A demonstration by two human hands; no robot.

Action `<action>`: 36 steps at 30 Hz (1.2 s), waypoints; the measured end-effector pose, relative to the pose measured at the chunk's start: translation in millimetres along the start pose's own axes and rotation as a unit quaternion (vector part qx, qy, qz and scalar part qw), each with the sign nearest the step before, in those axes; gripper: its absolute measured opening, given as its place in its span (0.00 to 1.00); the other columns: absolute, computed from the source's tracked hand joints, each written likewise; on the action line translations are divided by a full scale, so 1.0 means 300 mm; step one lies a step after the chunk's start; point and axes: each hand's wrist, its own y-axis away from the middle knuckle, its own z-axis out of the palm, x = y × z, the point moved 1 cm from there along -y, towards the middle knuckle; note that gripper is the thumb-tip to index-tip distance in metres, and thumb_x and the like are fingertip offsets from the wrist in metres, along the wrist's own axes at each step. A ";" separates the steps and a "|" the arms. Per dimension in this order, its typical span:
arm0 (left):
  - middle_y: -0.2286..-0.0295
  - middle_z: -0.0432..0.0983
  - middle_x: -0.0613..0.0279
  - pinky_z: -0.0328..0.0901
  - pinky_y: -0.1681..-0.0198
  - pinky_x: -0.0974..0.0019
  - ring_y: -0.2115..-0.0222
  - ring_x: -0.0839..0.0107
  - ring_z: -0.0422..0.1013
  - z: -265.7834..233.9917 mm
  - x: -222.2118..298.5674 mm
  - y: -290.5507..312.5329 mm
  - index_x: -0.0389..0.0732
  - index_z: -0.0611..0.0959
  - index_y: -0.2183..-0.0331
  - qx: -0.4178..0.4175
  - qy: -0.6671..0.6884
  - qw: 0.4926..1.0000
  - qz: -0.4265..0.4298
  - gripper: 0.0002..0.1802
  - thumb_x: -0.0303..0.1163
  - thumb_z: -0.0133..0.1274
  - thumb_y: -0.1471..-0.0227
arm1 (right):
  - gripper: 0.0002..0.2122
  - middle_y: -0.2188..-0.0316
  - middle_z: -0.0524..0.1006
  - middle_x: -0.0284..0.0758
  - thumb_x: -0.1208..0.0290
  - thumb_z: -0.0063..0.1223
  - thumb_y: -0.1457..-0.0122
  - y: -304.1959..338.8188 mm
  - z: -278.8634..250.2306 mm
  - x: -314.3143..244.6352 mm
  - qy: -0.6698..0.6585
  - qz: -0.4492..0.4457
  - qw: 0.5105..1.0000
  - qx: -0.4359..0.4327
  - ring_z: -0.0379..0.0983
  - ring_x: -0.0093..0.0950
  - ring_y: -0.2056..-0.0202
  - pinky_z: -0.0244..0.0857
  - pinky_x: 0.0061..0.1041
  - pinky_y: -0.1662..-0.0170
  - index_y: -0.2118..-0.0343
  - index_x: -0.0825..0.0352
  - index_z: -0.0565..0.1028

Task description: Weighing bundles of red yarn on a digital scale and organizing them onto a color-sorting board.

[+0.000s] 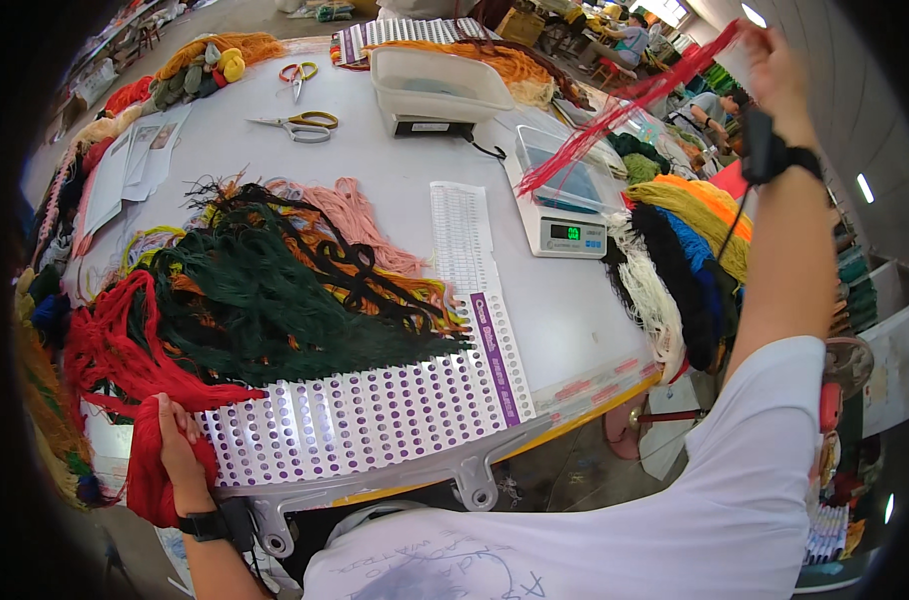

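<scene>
At the table's near left corner my left hand [182,450] is closed around a thick red thread skein [147,475]. My right hand [778,80] is raised high at the upper right, pinching the end of a long bundle of red strands [625,115]. That bundle slants down leftward, its loose end over the digital scale [565,238] and its clear tray. White perforated thread cards [355,430] lie side by side along the near edge. Dark green thread [255,300], black thread [350,255], red thread [125,340] and pink thread [360,215] spread out from their far side.
A clear plastic tub [440,85] sits on another device at the back. Yellow-handled scissors [310,125] and red-and-yellow-handled scissors [298,78] lie left of it. Skeins in several colours, white ones [643,285] among them, line the right edge. Other people work in the background.
</scene>
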 end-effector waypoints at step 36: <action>0.84 0.57 0.72 0.52 0.79 0.77 0.86 0.83 0.54 0.060 0.001 -0.022 0.45 0.66 0.78 -0.038 0.018 0.999 0.018 0.14 0.39 0.42 0.43 | 0.11 0.72 0.70 0.28 0.71 0.55 0.52 0.899 -0.278 0.776 0.243 0.336 0.852 0.319 0.64 0.24 0.70 0.56 0.26 0.68 0.64 0.59 0.73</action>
